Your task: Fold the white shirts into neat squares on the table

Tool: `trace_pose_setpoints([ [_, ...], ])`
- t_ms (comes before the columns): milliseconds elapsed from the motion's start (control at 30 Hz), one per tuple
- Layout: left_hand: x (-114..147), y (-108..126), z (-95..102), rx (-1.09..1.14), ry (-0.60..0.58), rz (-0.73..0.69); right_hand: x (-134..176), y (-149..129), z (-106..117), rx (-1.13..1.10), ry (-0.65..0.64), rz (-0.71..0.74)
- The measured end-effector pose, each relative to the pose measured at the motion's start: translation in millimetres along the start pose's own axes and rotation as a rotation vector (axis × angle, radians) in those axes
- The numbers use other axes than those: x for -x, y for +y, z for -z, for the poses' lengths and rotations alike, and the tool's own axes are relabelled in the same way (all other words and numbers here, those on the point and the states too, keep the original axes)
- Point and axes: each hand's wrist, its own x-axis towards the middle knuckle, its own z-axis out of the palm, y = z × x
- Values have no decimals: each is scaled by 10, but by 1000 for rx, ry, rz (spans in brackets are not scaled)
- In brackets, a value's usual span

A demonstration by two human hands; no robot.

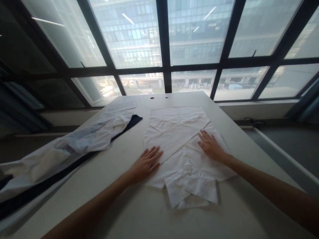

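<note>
A white collared shirt [174,136] lies spread on the white table, its collar [191,191] toward me and its sleeves folded across the body. My left hand [147,164] rests palm down on the shirt's left edge, fingers stretched out. On the right part of the shirt, my right hand [211,146] also lies flat, fingers extended over the folded cloth. Neither hand grips the fabric. Creases run across the middle of the shirt, and the button strip shows below the folded sleeves.
Other white and dark navy garments [72,142] lie heaped along the left of the table [119,199]. A sheet of paper or thin cloth [122,103] is at the far left corner. Tall framed windows stand behind the table. A white rail [284,154] is at the right.
</note>
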Motion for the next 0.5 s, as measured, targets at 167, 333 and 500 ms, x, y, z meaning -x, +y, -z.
trace_pose_setpoints([
  [167,298,10,-12,-27,-16,-5,732,150,-17,19,-1,-56],
  [333,275,35,-24,-51,-22,27,908,211,-24,82,-11,-40],
  [500,-13,-124,-10,-66,-1,46,551,279,-7,122,-33,-30],
])
